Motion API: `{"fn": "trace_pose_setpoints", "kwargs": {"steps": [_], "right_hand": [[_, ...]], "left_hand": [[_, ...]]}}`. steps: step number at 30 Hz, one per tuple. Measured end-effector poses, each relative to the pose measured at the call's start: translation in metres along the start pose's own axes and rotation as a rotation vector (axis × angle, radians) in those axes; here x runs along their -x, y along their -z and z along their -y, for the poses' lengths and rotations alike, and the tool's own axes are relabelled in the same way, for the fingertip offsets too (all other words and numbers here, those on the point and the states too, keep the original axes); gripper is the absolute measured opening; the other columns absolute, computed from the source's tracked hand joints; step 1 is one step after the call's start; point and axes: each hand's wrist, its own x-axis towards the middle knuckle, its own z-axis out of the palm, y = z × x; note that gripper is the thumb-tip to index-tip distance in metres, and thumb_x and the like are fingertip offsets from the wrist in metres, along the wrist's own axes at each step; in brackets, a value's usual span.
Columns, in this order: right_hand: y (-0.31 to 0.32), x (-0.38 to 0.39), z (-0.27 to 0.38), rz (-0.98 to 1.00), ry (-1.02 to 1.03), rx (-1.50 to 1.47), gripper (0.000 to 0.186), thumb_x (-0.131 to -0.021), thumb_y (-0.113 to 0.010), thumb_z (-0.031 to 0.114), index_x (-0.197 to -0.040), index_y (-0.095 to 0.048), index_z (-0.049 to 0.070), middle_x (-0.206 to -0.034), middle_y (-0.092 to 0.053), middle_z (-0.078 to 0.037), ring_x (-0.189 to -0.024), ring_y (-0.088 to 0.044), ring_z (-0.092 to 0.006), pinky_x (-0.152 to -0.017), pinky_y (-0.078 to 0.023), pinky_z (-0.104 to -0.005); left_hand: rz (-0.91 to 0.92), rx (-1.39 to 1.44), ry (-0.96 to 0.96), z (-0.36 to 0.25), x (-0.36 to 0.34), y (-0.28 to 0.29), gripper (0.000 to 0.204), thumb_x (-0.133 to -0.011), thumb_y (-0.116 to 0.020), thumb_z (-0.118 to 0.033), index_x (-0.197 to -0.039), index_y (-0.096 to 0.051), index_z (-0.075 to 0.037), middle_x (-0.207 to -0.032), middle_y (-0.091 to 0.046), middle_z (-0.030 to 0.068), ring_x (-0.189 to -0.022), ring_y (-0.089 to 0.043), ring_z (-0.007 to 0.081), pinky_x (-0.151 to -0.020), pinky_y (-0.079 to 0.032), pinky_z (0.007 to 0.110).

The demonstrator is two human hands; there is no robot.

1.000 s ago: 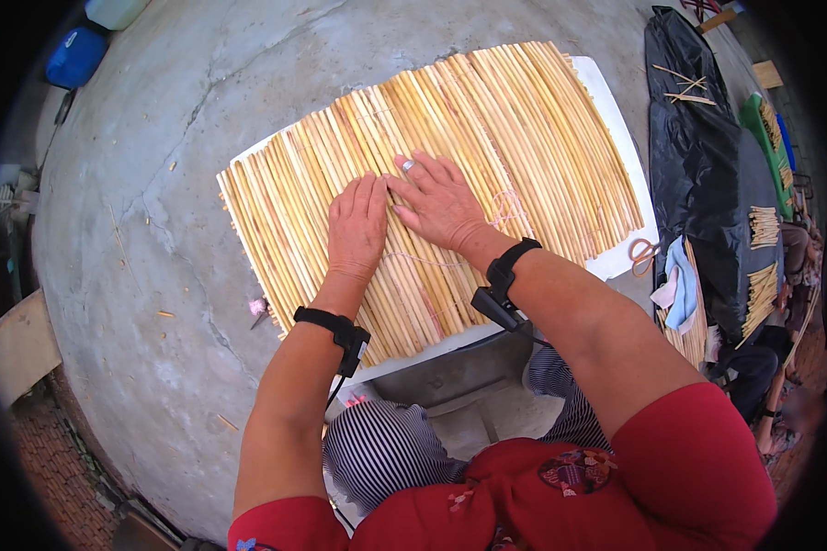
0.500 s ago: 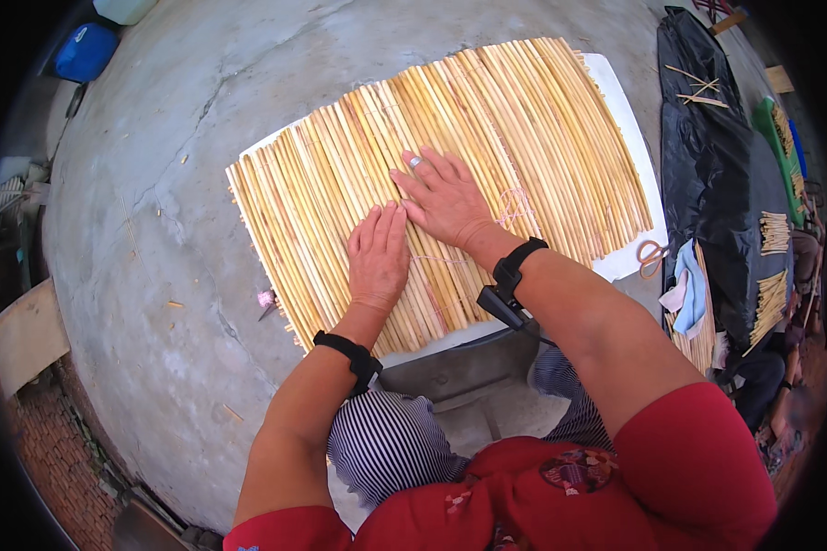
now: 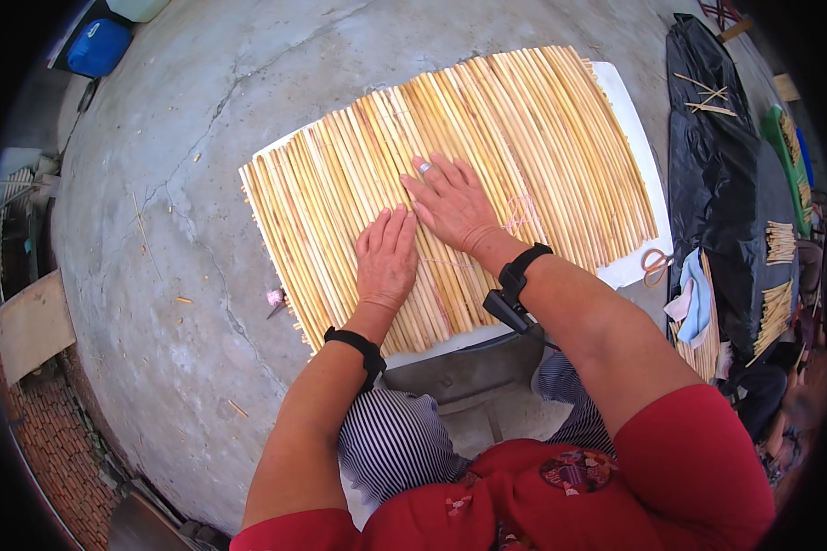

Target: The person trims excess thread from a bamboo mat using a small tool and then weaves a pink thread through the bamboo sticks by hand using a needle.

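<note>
Left hand (image 3: 386, 262) rests palm down on a mat of pale sticks (image 3: 542, 129) at the centre of the frame, its fingers extended and close together. Right hand (image 3: 455, 204) also lies flat, a little higher and further right, its fingers slightly spread. Neither visibly grips anything; whether a fingertip presses one particular stick, I cannot tell. Each stick's long axis slants steeply from upper left to lower right, while the row of sticks stretches from lower left to upper right. Both hands touch the mat; the right is nearer its upper-right end, the left its lower-left end. Their fingertips nearly meet about mid-mat. Pink string (image 3: 524, 213) lies loosely just right of the right hand. White board (image 3: 636, 147) shows beneath, with scissors (image 3: 655, 264) by its lower-right corner.
</note>
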Motion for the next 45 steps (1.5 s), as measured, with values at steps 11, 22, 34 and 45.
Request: {"fn": "trace_pose_setpoints", "kwargs": {"steps": [11,22,34,45], "right_hand": [[-0.0005,-0.0014,-0.0014,0.001,0.002,0.019,0.045,-0.099,-0.047,0.039,-0.14,-0.053,0.021,-0.15,-0.045,-0.006,-0.143,-0.032,-0.0253,-0.118,-0.018,-0.045],[-0.0014,-0.0006,-0.0009,-0.11,0.025,-0.008,0.046,-0.091,-0.059,0.034,-0.135,-0.058,0.02,-0.146,-0.048,-0.007,-0.138,-0.037,-0.0255,-0.115,-0.024,-0.0443],[-0.0014,-0.0013,-0.0002,-0.007,0.006,0.025,0.047,-0.097,-0.05,0.039,-0.141,-0.053,0.021,-0.152,-0.043,-0.007,-0.143,-0.032,-0.0256,-0.118,-0.019,-0.0454],[-0.0013,-0.0014,-0.0003,-0.012,0.004,0.024,0.047,-0.096,-0.05,0.038,-0.141,-0.053,0.022,-0.152,-0.043,-0.006,-0.143,-0.032,-0.0249,-0.118,-0.019,-0.0451]], "left_hand": [[0.036,0.007,0.017,-0.0021,-0.0028,0.0034,0.051,-0.084,-0.062,-0.01,-0.134,-0.055,-0.007,-0.141,-0.053,0.0092,-0.133,-0.046,0.0287,-0.11,-0.033,0.044],[0.035,0.024,0.022,-0.001,-0.0013,0.003,0.053,-0.083,-0.063,-0.011,-0.135,-0.055,-0.008,-0.142,-0.052,0.0087,-0.134,-0.045,0.0282,-0.11,-0.032,0.044],[0.016,0.025,0.007,0.0013,-0.0001,0.0012,0.053,-0.084,-0.063,-0.011,-0.135,-0.054,-0.007,-0.142,-0.051,0.0084,-0.135,-0.044,0.027,-0.109,-0.033,0.044],[0.031,0.023,0.015,0.0006,-0.0004,0.0021,0.051,-0.086,-0.062,-0.013,-0.135,-0.054,-0.007,-0.142,-0.052,0.0085,-0.135,-0.044,0.0271,-0.109,-0.032,0.044]]}}
